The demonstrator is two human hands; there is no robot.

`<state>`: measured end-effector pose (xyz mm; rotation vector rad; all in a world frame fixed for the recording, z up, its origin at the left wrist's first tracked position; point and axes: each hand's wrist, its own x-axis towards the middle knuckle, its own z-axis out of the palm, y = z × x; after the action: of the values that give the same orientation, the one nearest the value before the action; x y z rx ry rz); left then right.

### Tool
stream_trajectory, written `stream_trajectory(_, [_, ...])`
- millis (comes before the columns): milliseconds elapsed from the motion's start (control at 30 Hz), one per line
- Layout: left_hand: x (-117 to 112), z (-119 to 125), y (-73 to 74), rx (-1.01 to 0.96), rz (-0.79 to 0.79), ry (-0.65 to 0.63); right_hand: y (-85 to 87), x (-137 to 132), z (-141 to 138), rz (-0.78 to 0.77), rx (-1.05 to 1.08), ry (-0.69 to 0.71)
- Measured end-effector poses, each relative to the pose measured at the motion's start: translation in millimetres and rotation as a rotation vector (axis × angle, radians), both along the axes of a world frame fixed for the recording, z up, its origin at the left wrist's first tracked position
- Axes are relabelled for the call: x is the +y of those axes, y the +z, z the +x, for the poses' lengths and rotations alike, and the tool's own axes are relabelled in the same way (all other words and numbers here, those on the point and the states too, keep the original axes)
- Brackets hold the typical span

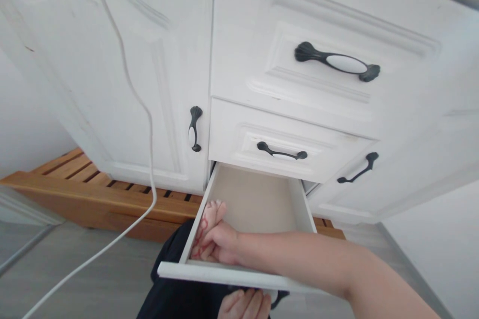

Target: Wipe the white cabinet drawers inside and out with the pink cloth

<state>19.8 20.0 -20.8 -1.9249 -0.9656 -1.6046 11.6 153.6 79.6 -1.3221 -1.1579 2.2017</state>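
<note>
Head view: right hand (219, 246) clasps a red-patterned cloth (208, 219) at the front-left corner of the open drawer (224, 274); left hand (245, 304) (grip hidden) rests under its front. Cloth looks light, soft; pinch it mid-bunch.

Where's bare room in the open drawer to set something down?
The drawer floor is bare from the right hand back to the rear wall and across to the right wall. The front-left corner is crowded: that hand grips a red-patterned item there. The left hand sits under the drawer front.
</note>
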Motion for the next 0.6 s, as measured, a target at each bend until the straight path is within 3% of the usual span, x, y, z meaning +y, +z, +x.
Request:
stream_trajectory(100, [0.6, -2.5, -0.2, 0.048, 0.018, -0.044, 20.2, -4.2, 10.4, -0.073, 0.044, 0.022])
stream_trajectory(167, [2.1, -5.0, 1.5, 0.064, 0.024, -0.068, 34.8, -7.6, 12.6, -0.038, 0.044, 0.058])
stream_trajectory(300, [5.1, -8.2, 6.2, 0.055, 0.056, -0.107, 61.1, -9.7, 10.4, 0.206, 0.033, 0.22])
stream_trajectory(467, [5.1, -11.2, 12.8, 0.085, 0.026, -0.126, 78.2, 4.8, -2.8, 0.63, 0.191, 0.548])
stream_trajectory(600, [7.2, -18.6, 18.6, 0.152, 0.052, -0.15, 96.1, 11.5, 5.7, 0.755, 0.219, 0.731])
